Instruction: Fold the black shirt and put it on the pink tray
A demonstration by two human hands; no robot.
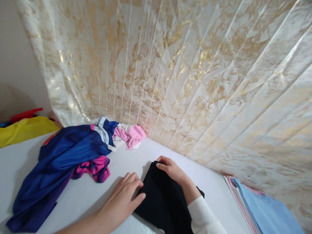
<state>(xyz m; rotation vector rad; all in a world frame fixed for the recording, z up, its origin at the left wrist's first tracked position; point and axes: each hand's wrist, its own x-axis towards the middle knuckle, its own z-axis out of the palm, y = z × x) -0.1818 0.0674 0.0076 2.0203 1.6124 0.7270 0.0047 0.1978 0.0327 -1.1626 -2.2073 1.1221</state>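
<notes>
A black garment [163,198] lies on the white surface in front of me, its exact kind not clear from its shape. My right hand [172,169] reaches across it and pinches its far edge between thumb and fingers. At the garment's left edge, my left hand [125,193] has curled fingers and a thumb resting over the cloth, closed on that edge. The lower part of the garment runs out of view, and my right forearm in a white sleeve covers part of its right side.
Left of my hands lies a loose heap with a dark blue garment [70,146], pink patterned cloth [98,169] and light pink cloth [135,135]. Folded clothes, light blue on top [268,204], are at right. Yellow cloth [29,128] lies far left. A gold-patterned curtain [170,74] hangs behind.
</notes>
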